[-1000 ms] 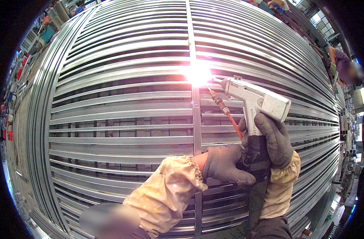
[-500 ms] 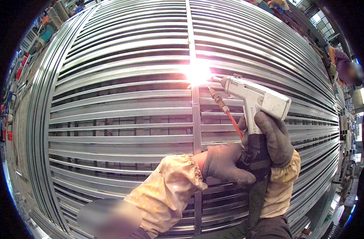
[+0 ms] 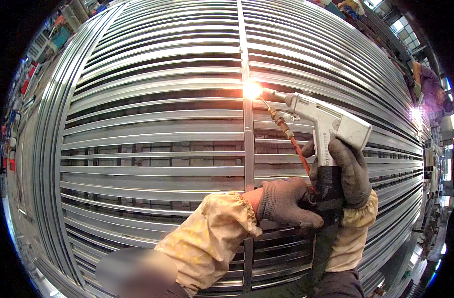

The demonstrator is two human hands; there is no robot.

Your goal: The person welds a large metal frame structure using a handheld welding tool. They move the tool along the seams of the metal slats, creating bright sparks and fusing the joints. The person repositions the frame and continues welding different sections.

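My right hand [image 3: 352, 171], in a dark grey glove, is wrapped round the handle of a silver welding gun [image 3: 331, 119]. Lower down, my left hand [image 3: 289, 202], gloved alike, is closed about the black-wrapped base of the handle; its fingertips are partly hidden. The gun's nozzle points left at a narrow upright bar [image 3: 248, 159] of a large metal grille [image 3: 157, 172]. A bright welding glare [image 3: 252, 90] burns at the tip and hides the joint there. Beneath the nozzle, a thin red hose [image 3: 300, 155] with brass fittings runs up toward the glare.
Parallel slats fill most of the view, with dark gaps between them. A thick dark cable [image 3: 322, 251] drops from the gun past my right sleeve. At the far right a co-worker in purple [image 3: 430, 87] is near a second bright light [image 3: 415, 114]. Workshop clutter lines both sides.
The glare at the tip has shrunk. The gun and both hands appear slightly farther right, and the grille has shifted a little that way too. A second light now shows near the co-worker.
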